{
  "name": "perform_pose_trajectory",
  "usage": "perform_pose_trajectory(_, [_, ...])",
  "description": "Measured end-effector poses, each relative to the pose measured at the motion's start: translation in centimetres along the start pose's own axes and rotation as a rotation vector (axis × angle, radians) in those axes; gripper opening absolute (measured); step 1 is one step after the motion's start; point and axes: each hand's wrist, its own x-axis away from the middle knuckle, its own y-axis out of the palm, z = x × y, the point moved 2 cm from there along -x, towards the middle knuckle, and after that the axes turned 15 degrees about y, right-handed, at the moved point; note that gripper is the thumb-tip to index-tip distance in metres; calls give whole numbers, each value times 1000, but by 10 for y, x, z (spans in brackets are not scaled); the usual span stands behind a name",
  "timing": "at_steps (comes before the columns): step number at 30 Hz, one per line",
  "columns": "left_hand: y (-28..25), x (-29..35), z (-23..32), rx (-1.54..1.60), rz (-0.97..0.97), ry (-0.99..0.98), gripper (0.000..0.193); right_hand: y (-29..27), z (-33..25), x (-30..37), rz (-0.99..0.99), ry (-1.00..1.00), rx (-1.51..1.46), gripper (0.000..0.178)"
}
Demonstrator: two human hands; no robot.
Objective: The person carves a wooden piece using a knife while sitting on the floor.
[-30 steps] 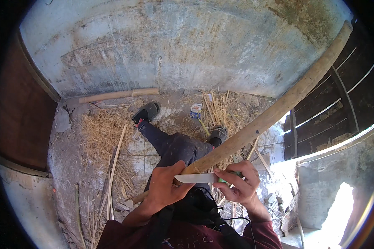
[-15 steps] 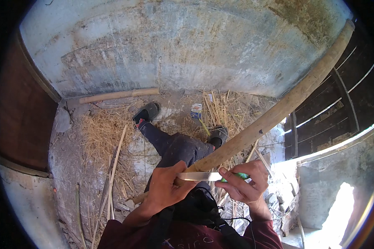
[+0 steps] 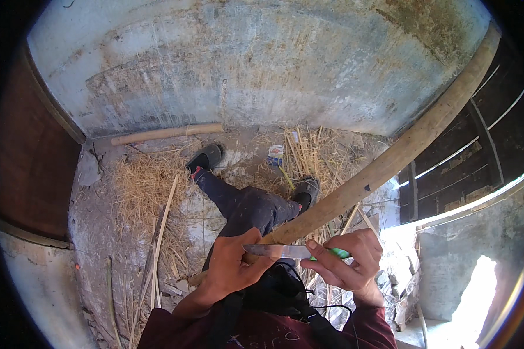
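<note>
A long bamboo pole (image 3: 361,189) slants from the upper right down across my lap. My left hand (image 3: 234,262) is closed around it close to its lower end, where a short stretch shows beyond the wrist. In my right hand (image 3: 352,259) is a knife (image 3: 279,251) with a green handle, held in a pinch between thumb and fingers. Its blade points left and lies across the pole, with the tip beside my left thumb and fingers. Whether the edge touches the bamboo, I cannot tell.
Straw-like shavings (image 3: 148,192) and thin split strips (image 3: 308,154) litter the floor around my feet. A shorter bamboo length (image 3: 166,134) lies along the stained wall (image 3: 262,64). To the right are dark wooden boards (image 3: 454,168); a brown door panel (image 3: 35,157) is at left.
The knife and my right hand have shifted slightly right and down, and the blade has turned, so it looks darker. The pole has moved a little; my left hand stays about in place.
</note>
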Motion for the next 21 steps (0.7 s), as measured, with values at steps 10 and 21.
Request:
perform_pose_trajectory(10, [-2, 2, 0, 47, 44, 52, 40, -1, -2, -1, -15, -1, 5, 38])
perform_pose_trajectory(21, [-1, 2, -2, 64, 48, 63, 39, -2, -4, -2, -6, 8, 1, 37])
